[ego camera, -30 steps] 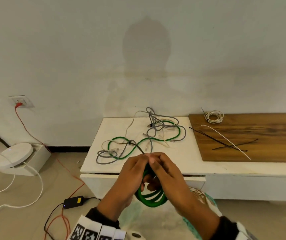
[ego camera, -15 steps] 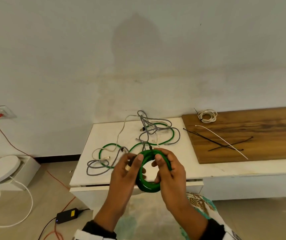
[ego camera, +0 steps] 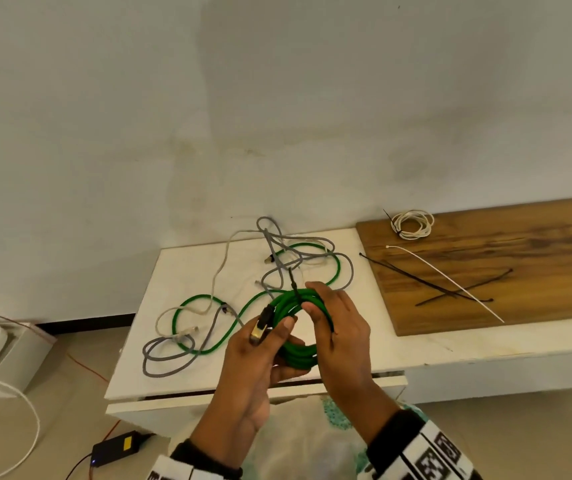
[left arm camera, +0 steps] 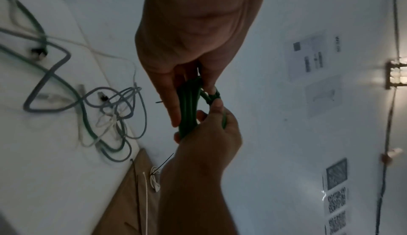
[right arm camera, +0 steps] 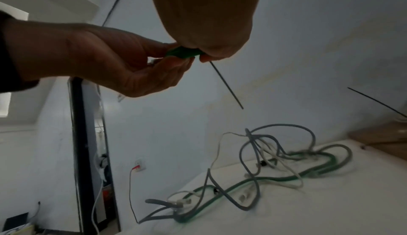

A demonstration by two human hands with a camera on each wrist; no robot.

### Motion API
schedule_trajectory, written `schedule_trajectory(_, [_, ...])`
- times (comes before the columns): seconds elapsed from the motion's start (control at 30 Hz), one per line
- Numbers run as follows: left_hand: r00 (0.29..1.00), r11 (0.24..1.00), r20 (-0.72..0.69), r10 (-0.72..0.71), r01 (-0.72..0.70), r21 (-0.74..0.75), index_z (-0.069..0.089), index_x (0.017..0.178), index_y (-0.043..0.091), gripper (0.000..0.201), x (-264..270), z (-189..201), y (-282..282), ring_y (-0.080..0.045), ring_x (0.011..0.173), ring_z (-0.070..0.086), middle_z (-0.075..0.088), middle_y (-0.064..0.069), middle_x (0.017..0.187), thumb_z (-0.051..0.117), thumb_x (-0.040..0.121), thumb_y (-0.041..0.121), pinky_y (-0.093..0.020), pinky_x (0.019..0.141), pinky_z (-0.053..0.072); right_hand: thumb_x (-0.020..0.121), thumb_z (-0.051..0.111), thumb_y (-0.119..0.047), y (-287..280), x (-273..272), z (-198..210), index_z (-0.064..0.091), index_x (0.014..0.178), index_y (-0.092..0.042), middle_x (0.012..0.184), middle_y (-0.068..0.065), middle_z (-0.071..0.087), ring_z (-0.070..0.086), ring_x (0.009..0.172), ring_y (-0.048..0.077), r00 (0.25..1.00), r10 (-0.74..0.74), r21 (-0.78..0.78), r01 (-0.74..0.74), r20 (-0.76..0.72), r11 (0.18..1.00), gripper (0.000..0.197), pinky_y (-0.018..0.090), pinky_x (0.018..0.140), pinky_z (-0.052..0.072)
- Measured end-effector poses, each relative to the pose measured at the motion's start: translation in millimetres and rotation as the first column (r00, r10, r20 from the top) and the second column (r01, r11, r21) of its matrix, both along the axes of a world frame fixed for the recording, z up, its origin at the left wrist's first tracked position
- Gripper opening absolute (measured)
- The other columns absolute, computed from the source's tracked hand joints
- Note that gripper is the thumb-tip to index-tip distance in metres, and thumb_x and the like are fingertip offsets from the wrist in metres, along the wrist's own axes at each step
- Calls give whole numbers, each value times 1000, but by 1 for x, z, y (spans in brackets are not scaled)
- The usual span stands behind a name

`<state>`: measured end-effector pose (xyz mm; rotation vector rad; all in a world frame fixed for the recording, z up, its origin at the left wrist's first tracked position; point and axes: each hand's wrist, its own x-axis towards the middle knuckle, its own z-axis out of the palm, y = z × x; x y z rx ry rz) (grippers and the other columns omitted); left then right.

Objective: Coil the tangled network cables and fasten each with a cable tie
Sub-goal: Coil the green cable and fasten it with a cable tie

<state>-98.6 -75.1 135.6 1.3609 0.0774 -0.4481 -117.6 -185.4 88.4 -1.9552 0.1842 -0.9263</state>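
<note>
Low in the middle of the head view, both hands hold a green cable coil up in front of the white table. The left hand has its fingers curled round the coil's left and lower side, thumb pressed on the front of the loops, with a cable plug lying along its index finger. The right hand grips the coil's right side, thumb on the inner edge and fingers wrapped over the outside. A black cable tie is wrapped around the top of the coil, between the two thumbs, its free tail sticking up toward the upper part of the frame. In the right wrist view that tail juts down and right from below the right hand's fingertips.

Behind the hands, centre frame, a tangle of cables lies on the table: a loose green cable, grey ones and a thin white one, crossing each other. To the right sits a wooden board with a small white cable coil, already bound, near its upper left corner. Below it lie loose black cable ties crossed by a white cable tie

At lower left of the frame a black power adapter lies on the floor
</note>
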Motion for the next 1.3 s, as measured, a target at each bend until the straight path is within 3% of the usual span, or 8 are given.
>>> schedule_trajectory(0.2, [989, 989, -111, 96, -107, -98, 64, 94, 9, 16, 27, -26, -26, -20, 73, 58, 64, -8, 72, 64, 80, 2, -40, 78, 51, 99, 40, -34, -16, 11, -22, 56, 107, -27, 82, -9, 61, 58, 72, 4, 919, 265, 442, -116, -293, 889, 19, 19, 65, 49])
schedule_trajectory(0.33, [959, 960, -258, 119, -178, -216, 61, 92, 10, 13, 37, -40, -47, -15, 61, 51, 58, -1, 57, 55, 87, 0, -30, 63, 49, 100, 38, -16, -17, 14, -29, 55, 110, -20, 92, -3, 59, 53, 71, -4, 931, 270, 640, -55, -244, 767, 20, 16, 66, 48])
schedule_trajectory(0.57, [934, 915, -282, 218, -296, -273, 59, 84, 19, 15, 59, -47, -79, -6, 52, 50, 55, 2, 66, 53, 90, 7, -15, 47, 49, 98, 42, -16, -16, 30, -40, 59, 116, -21, 114, 18, 60, 57, 106, 31, 969, 224, 950, 32, -105, 310, 25, 38, 92, 49])
schedule_trajectory(0.67, [943, 922, -263, 205, -276, -273, 56, 85, 21, 16, 68, -51, -87, -3, 42, 44, 47, 3, 59, 50, 91, 7, -13, 39, 41, 101, 38, -18, -26, 37, -43, 55, 116, -26, 109, 7, 63, 62, 100, 18, 956, 246, 876, 21, -159, 481, 24, 34, 89, 54])
schedule_trajectory(0.8, [969, 931, -176, 173, -219, -291, 51, 86, 21, 19, 79, -53, -101, -3, 34, 30, 38, 6, 46, 47, 92, 3, -13, 34, 29, 101, 30, -27, -45, 51, -47, 44, 95, -28, 80, 11, 59, 53, 50, 11, 921, 219, 621, 30, -322, 783, 15, 20, 44, 45])
schedule_trajectory(1.07, [995, 969, 7, 95, -91, -231, 48, 90, 19, 18, 95, -73, -126, -5, 40, 37, 45, 5, 52, 46, 92, 2, -15, 38, 33, 102, 30, -15, -65, 60, -61, 42, 109, -22, 69, -3, 48, 41, 47, 6, 914, 242, 645, 28, -326, 764, 15, 18, 44, 34])
schedule_trajectory(1.17, [993, 998, 106, -56, 60, -35, 48, 108, 24, 26, 99, -85, -135, -13, 78, 59, 63, 1, 89, 59, 84, 28, -28, 71, 48, 100, 35, -11, -101, 69, -71, 44, 109, -22, 76, -8, 50, 45, 58, 4, 923, 107, 497, 100, -370, 862, 16, 19, 53, 36])
schedule_trajectory(1.3, [991, 986, 60, -121, 113, 123, 46, 117, 31, 42, 109, -91, -133, -17, 109, 53, 56, -1, 116, 60, 78, 38, -37, 95, 42, 99, 36, -11, -198, 94, -90, 46, 108, -16, 87, 9, 56, 54, 71, 23, 833, -205, 384, 437, -514, 814, 15, 40, 61, 49])
